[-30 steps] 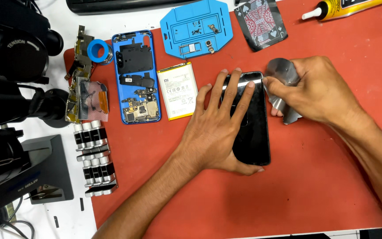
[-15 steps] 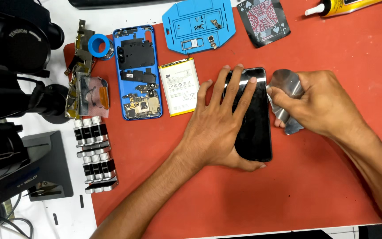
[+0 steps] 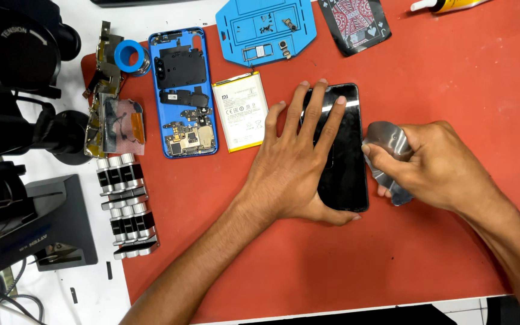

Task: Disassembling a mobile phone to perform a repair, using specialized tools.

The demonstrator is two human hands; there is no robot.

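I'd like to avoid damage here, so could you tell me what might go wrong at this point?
The thin metal tool in the right hand sits at the black phone's edge; a slip could scratch or crack the glass. The left hand pressing flat may flex it. The battery lies loose close by.

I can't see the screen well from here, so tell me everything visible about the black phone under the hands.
The phone is a glossy black slab with rounded corners, its glass dark and reflecting light. It lies flat, lengthwise away from the person, on the red mat, right of the battery. The left hand presses flat on its left half; the right hand holds a thin shiny metal tool against its right edge.
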